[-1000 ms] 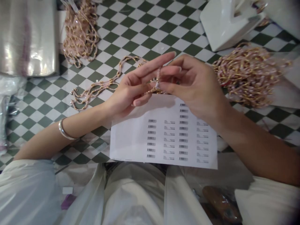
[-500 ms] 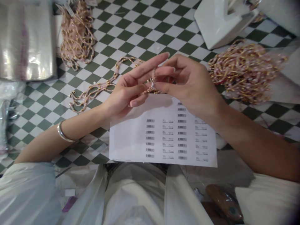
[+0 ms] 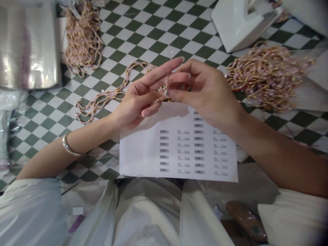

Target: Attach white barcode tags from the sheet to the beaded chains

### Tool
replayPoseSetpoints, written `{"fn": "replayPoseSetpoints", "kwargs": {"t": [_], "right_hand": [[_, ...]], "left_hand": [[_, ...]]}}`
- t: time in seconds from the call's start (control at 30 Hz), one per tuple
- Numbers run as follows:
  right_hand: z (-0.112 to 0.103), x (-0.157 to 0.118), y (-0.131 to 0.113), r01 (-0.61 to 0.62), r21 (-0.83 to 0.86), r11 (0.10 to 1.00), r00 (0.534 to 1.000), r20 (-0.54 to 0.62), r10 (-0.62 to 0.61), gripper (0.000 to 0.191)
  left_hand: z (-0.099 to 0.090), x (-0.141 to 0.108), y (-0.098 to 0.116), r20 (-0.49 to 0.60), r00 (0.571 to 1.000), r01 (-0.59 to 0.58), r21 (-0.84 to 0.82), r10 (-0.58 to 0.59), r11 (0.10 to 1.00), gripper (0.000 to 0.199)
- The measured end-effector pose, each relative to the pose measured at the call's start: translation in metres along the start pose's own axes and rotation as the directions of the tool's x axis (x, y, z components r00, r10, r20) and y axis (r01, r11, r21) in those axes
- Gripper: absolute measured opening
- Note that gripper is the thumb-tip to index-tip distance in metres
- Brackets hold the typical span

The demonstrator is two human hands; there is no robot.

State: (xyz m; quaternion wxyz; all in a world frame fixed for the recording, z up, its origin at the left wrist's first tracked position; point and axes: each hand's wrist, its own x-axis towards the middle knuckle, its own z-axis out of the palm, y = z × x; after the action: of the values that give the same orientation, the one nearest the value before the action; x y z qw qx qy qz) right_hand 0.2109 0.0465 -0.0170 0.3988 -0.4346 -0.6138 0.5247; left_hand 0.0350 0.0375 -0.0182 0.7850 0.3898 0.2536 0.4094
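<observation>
Both my hands meet above the top edge of a white sheet of barcode labels (image 3: 140, 150). Between them is a pink and gold beaded necklace (image 3: 120, 89), whose strands trail left across the table. My left hand (image 3: 143, 94) holds part of the strand between thumb and fingers, its index finger stretched out to the upper right. Thumb and fingertips of my right hand (image 3: 205, 85) pinch the necklace at a small white bit, perhaps a label. The fingers partly hide that spot.
A bundle of similar necklaces (image 3: 83, 37) lies at the upper left, beside clear plastic bags (image 3: 41, 48). On the right is a larger heap of beaded necklaces (image 3: 269, 78), below a white container (image 3: 233, 27). The table (image 3: 151, 34) has a green and white checked cover.
My hands keep almost the same pose, with slight finger movement at the small white bit on the necklace. The whole view has shifted very slightly.
</observation>
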Motion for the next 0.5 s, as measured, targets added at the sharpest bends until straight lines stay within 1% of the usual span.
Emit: {"fn": "replayPoseSetpoints", "kwargs": {"t": [0.13,0.33,0.5], "right_hand": [[0.0012,-0.0001,-0.0001,-0.008,0.002,1.0,1.0,-0.015,0.008,0.019],[0.0016,-0.0003,0.0006,0.012,-0.023,1.0,1.0,-0.001,-0.012,0.016],[0.0015,-0.002,-0.0018,0.0,-0.041,0.999,1.0,-0.006,0.0,0.012]], "left_hand": [[-0.0001,-0.0007,-0.0003,0.014,1.0,0.002,0.004,-0.002,1.0,0.05],[-0.0007,-0.0007,-0.0011,0.018,1.0,-0.01,0.012,0.01,1.0,0.048],[-0.0011,-0.001,-0.0008,-0.078,0.997,0.001,0.066,0.004,0.998,0.049]]}}
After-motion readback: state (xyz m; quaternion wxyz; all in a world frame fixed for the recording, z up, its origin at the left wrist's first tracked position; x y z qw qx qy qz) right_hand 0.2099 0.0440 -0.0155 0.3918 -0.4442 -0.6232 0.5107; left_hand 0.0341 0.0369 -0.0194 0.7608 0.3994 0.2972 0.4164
